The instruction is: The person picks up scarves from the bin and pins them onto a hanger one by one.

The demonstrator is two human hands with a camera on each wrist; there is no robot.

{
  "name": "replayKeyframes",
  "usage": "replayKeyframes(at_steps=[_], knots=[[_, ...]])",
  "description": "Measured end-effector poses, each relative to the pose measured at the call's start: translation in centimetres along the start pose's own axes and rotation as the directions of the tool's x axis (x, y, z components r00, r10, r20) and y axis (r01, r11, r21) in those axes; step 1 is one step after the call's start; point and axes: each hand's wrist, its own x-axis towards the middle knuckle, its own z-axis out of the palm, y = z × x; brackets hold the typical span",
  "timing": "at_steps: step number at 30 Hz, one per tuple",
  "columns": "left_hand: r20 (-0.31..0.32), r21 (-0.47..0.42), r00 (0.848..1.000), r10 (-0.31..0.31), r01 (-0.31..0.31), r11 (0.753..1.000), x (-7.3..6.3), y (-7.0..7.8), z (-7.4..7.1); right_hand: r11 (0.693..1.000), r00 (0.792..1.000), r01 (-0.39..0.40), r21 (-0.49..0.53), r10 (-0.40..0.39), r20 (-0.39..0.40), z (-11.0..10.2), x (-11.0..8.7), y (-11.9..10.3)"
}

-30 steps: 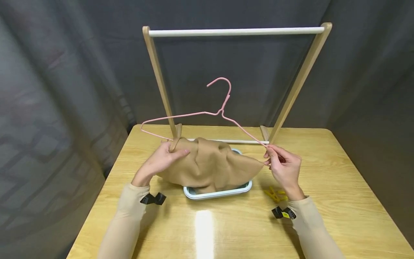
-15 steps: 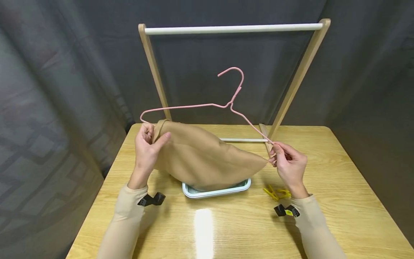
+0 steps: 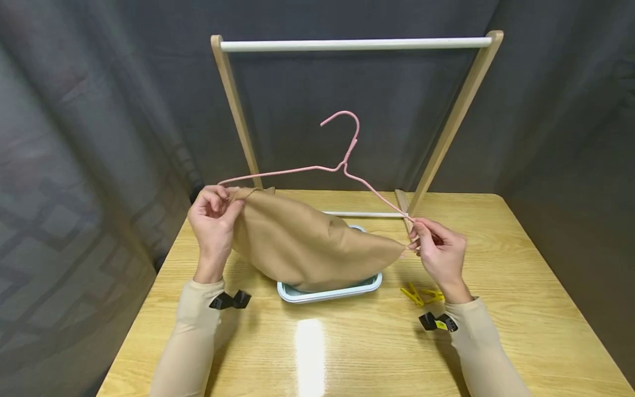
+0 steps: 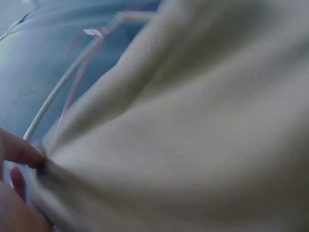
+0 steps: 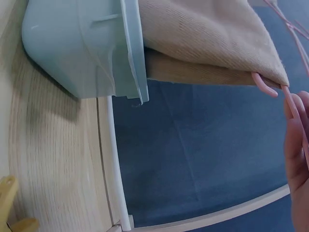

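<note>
A pink wire hanger (image 3: 345,161) is held up with its hook at the top. My right hand (image 3: 439,251) grips its right end between thumb and fingers. A tan cloth (image 3: 307,242) spreads below the hanger, its right corner around the hanger's lower right end. In the right wrist view, a pink tip (image 5: 264,86) pokes out under that corner. My left hand (image 3: 210,220) pinches the cloth's upper left edge near the hanger's left end; the cloth hides the lower wire. The left wrist view shows the cloth (image 4: 169,145) stretching away from the pinching fingers (image 4: 24,153).
Under the cloth stands a light blue plastic basin (image 3: 327,295) on the wooden table (image 3: 258,353). Yellow clothespins (image 3: 419,295) lie to its right. Behind it rises a wooden rack with a white top bar (image 3: 357,44). Grey curtains (image 3: 89,165) surround the table.
My left hand has moved up and to the left, drawing the cloth's left side outward and over the hanger's left end. My right hand keeps its grip, and the hanger has shifted slightly.
</note>
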Motion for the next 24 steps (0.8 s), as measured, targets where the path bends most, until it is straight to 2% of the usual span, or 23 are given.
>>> replayKeyframes(at_steps=[1, 2, 3, 4, 7, 9, 11, 12, 14, 15, 16, 18, 20, 22, 24], knots=[[0.001, 0.077, 0.999, 0.037, -0.036, 0.996, -0.1, 0.0, -0.1, 1.000, 1.000, -0.002, 0.001, 0.002, -0.009, 0.0, 0.0, 0.0], [0.015, 0.172, 0.997, 0.073, -0.074, 0.982, -0.1, -0.1, -0.2, 1.000, 1.000, -0.002, -0.001, 0.002, -0.019, -0.1, 0.0, 0.1], [0.034, 0.267, 0.994, 0.106, -0.111, 0.957, -0.2, -0.2, -0.3, 1.000, 1.000, 0.000, 0.002, 0.000, -0.027, -0.1, 0.0, 0.1], [0.066, 0.365, 0.988, 0.138, -0.152, 0.919, -0.2, -0.2, -0.4, 1.000, 1.000, 0.004, 0.003, -0.004, -0.029, -0.2, 0.0, 0.1], [0.219, 0.580, 0.959, 0.178, -0.274, 0.767, 0.0, -0.3, -0.5, 1.000, 1.000, 0.021, -0.004, -0.021, -0.013, -0.2, 0.2, 0.1], [0.333, 0.654, 0.930, 0.155, -0.347, 0.672, 0.5, -0.5, -0.5, 1.000, 1.000, 0.029, -0.003, -0.029, -0.004, -0.1, 0.3, 0.1], [0.442, 0.695, 0.891, 0.101, -0.412, 0.589, 1.1, -0.6, -0.5, 0.999, 0.999, 0.033, -0.005, -0.033, 0.001, 0.0, 0.4, 0.1], [0.483, 0.704, 0.873, 0.070, -0.434, 0.562, 1.5, -0.8, -0.6, 0.999, 0.999, 0.036, -0.004, -0.036, 0.004, 0.0, 0.5, 0.1], [0.541, 0.710, 0.841, 0.020, -0.470, 0.525, 2.2, -1.1, -0.7, 0.999, 0.999, 0.046, 0.000, -0.046, 0.011, 0.1, 0.6, 0.1], [0.561, 0.709, 0.828, 0.002, -0.482, 0.515, 2.5, -1.2, -0.8, 0.999, 0.999, 0.051, -0.001, -0.051, 0.019, 0.1, 0.7, 0.2], [0.572, 0.705, 0.820, -0.008, -0.487, 0.516, 2.8, -1.4, -0.9, 0.998, 0.998, 0.056, -0.002, -0.056, 0.026, 0.1, 0.8, 0.2], [0.574, 0.693, 0.819, -0.006, -0.482, 0.535, 3.2, -1.6, -0.9, 0.998, 0.997, 0.066, -0.009, -0.066, 0.042, 0.2, 1.1, 0.2], [0.564, 0.671, 0.825, 0.025, -0.476, 0.569, 3.5, -1.7, -0.8, 0.997, 0.996, 0.069, -0.026, -0.067, 0.050, 0.2, 1.4, 0.2], [0.534, 0.648, 0.841, 0.084, -0.471, 0.599, 3.7, -1.6, -0.6, 0.996, 0.997, 0.063, -0.060, -0.061, 0.046, 0.2, 1.8, 0.1], [0.492, 0.640, 0.857, 0.150, -0.473, 0.605, 3.9, -1.4, -0.1, 0.995, 0.998, 0.049, -0.090, -0.046, 0.035, 0.2, 2.4, 0.1]])
